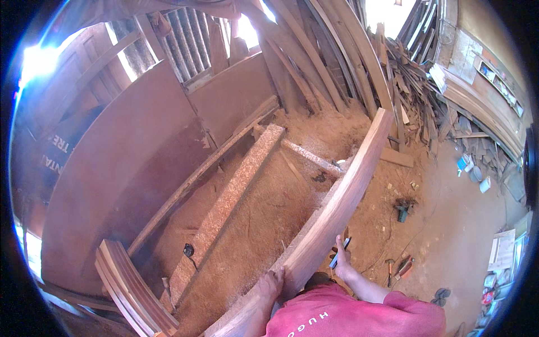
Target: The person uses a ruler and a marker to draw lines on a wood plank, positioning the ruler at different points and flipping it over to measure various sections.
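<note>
1. The left hand (270,285) lies on the long plank (334,212) — its fingers bend at the edge, but I cannot tell if they squeeze.
2. The right hand (344,265) grasps a thin blue tool (341,253), just beside the plank.
3. The plank slants from the bottom up to the right.
4. Left of it is a dusty beam (224,205) — a small black thing (188,249) sits on it.
5. A hammer (389,271) lies on the floor (432,247), to the right.
</note>
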Action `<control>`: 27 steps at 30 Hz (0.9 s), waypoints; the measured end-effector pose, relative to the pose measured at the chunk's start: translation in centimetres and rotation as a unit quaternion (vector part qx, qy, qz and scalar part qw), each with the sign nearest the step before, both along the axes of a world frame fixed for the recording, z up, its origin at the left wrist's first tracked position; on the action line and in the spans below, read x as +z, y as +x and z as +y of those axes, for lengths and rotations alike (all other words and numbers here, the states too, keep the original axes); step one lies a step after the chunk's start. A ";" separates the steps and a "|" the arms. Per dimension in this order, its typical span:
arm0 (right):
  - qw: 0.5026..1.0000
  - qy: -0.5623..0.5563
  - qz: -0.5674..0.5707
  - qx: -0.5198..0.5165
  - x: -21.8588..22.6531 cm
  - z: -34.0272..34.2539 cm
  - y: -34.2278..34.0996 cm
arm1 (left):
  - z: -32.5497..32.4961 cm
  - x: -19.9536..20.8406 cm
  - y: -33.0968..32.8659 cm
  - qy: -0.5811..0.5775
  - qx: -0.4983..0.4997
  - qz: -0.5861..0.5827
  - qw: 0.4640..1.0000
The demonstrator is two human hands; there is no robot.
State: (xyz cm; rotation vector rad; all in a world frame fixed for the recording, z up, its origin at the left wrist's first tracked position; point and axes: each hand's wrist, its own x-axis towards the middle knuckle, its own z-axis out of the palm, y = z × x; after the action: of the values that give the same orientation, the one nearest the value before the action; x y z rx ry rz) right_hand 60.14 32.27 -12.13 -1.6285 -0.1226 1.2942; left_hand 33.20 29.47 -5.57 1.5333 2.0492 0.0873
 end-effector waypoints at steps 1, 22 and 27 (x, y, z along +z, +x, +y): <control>1.000 -0.017 -0.017 0.016 -0.2 0.3 0.1 | 0.0 0.0 0.4 0.011 0.016 -0.001 1.000; 0.998 0.003 0.068 -0.007 -0.2 0.6 -0.7 | -1.9 -0.8 1.2 0.156 -0.014 0.012 0.988; 0.999 -0.028 -0.001 0.043 -0.4 0.7 0.2 | -1.5 -1.3 1.1 0.167 -0.014 0.018 0.986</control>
State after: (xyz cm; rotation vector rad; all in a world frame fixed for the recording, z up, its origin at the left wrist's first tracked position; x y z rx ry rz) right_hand 60.31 33.00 -12.57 -1.6875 -0.1616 1.3718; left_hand 34.33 28.00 -6.90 1.7713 2.1199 0.4137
